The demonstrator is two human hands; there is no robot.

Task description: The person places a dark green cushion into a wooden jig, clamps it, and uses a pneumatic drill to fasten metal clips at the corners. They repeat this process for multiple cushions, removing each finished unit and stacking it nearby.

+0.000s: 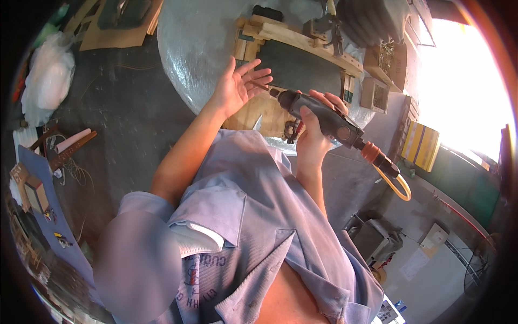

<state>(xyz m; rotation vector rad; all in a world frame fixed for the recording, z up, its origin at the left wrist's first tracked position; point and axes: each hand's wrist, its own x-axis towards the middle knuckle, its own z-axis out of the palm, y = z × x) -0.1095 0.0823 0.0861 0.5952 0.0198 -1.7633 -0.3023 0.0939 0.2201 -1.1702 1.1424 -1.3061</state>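
Note:
A dark air screwdriver (329,120) rests in my right hand (313,135), with my fingers wrapped round its body. Its bit points up and left toward my left hand (237,89). That hand is open, palm showing and fingers spread, close to the bit's tip; whether they touch I cannot tell. Behind the tool's rear end, a coppery fitting (371,152) joins a yellow air hose (402,193). Just beyond both hands lies a wooden frame (307,46) around a dark flat panel (297,65).
The frame sits on a round table covered in clear film (186,54). Small boxes of loose hardware (374,95) stand at its right. A dark grey glove-like item (372,21) is at the far right. A yellow striped box (420,146) stands beyond, near a bright opening.

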